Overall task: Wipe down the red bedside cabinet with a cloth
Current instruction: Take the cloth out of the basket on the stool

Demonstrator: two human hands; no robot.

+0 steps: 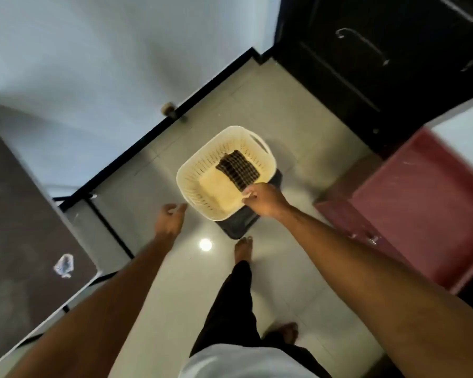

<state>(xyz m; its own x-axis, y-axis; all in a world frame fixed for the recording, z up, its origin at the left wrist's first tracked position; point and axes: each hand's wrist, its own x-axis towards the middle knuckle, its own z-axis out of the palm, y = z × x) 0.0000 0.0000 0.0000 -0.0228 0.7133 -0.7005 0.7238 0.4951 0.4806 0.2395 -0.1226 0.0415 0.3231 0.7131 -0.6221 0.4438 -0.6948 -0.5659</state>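
Perforated cream plastic basket (pixel 202 170); dark checked woven cloth (pixel 236 170); glossy tile floor (pixel 284 268); red cabinet (pixel 426 203) scuffed.

Dim indoor light; lamp glare on floor tiles (pixel 205 244); soft blur throughout; wide-angle edge distortion.

A home, likely a bedroom corner: pale tiled floor (pixel 257 110) with black skirting, dark wardrobe door (pixel 352 64) far right, red bedside cabinet (pixel 421 200) on the right, cream laundry basket (pixel 200 165) mid-floor, bare feet.
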